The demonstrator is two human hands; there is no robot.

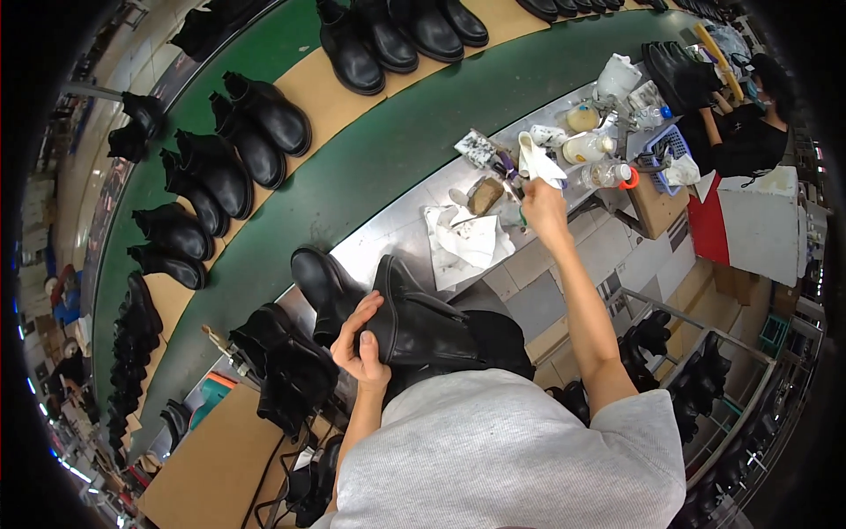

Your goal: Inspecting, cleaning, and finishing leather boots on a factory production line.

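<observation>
A black ankle boot (423, 322) lies on its side across my lap, its sole toward my left. My left hand (359, 346) holds it there, fingers along the sole edge and thumb apart. My right hand (544, 209) reaches out over the metal bench edge and is closed; a bit of green shows beside its fingers, but what it grips is hidden. Right beyond those fingers is a bunched white cloth (539, 160). A brown block (485, 196) and a crumpled white cloth (467, 236) lie to the left of that hand.
Another black boot (324, 286) stands on the metal bench by my lap. Bottles (604, 174) and a blue basket (674, 154) crowd the bench's right. Beyond runs a green conveyor (379, 150) with rows of boots. A co-worker (749, 132) sits at the far right, beside a boot rack (705, 388).
</observation>
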